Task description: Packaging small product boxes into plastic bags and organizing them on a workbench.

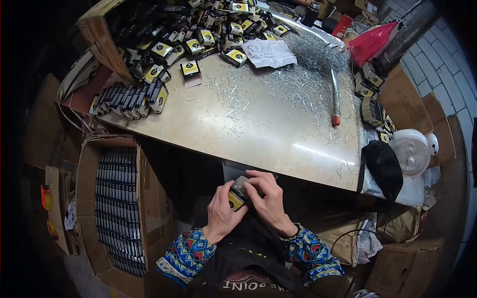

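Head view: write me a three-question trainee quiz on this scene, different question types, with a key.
1. True or false: the white fan is to the right of the tabletop.
2. What colour is the tip of the silver rod? a) blue b) orange c) green
3. What does the left hand hold?

Key: 1. True. 2. b. 3. A small yellow-and-black box; the right hand is at its upper end.

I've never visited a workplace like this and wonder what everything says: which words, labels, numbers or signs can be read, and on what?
Dark garment: large pale lettering, legible in part; wording withheld.
Yellow-and-black box in the left hand: print too small to read.
Piled boxes: yellow labels with dark marks, too small to read.
Lower-right carton: dark print, too blurred to read.
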`<state>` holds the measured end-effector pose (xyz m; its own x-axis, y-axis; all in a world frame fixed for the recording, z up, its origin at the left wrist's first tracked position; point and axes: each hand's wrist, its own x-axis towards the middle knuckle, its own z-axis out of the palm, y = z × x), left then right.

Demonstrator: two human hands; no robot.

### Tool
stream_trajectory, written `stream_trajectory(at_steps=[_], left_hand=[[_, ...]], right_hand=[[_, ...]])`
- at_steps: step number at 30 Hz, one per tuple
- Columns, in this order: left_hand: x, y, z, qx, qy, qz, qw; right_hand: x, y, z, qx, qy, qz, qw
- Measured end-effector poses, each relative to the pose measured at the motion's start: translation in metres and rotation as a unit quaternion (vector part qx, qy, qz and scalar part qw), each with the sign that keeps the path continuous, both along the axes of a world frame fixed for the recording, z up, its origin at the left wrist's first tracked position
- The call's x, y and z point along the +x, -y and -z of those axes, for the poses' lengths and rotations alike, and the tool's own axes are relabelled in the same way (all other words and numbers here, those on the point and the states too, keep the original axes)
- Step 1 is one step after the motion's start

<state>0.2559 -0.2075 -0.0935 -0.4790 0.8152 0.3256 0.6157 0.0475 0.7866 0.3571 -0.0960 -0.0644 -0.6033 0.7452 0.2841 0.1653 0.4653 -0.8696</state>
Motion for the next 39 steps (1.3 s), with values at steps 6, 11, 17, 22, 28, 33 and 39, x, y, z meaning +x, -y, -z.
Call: stream_trajectory(at_steps=[6,11,17,22,28,33,39], left_hand=[[-0.004,-0.010,-0.009,0.007,0.058,-0.034,0.998],[-0.002,-0.016,-0.003,0.042,0.005,-0.005,0.999],[-0.006,-0.022,-0.009,0.024,-0.026,0.004,0.999],[-0.006,-0.023,-0.015,0.029,-0.026,0.007,0.999],[-0.009,-0.026,-0.016,0.064,-0.023,0.003,0.998],[-0.010,-0.023,-0.005,0.029,0.005,-0.002,1.000],[-0.006,-0.024,-0.009,0.026,0.010,0.002,1.000]], right_hand=[[0.014,-0.005,0.005,-0.001,-0.053,0.001,0.999],[0.009,0.006,0.004,0.086,-0.014,-0.055,0.995],[0.008,0.015,0.013,-0.011,-0.039,-0.009,0.999],[0.011,0.006,-0.003,0.064,-0.067,0.013,0.996],[0.005,-0.012,-0.021,0.166,0.030,-0.067,0.983],[0.004,-0.018,-0.027,0.167,0.042,-0.076,0.982],[0.013,-0.015,-0.010,0.084,-0.031,-0.024,0.996]])
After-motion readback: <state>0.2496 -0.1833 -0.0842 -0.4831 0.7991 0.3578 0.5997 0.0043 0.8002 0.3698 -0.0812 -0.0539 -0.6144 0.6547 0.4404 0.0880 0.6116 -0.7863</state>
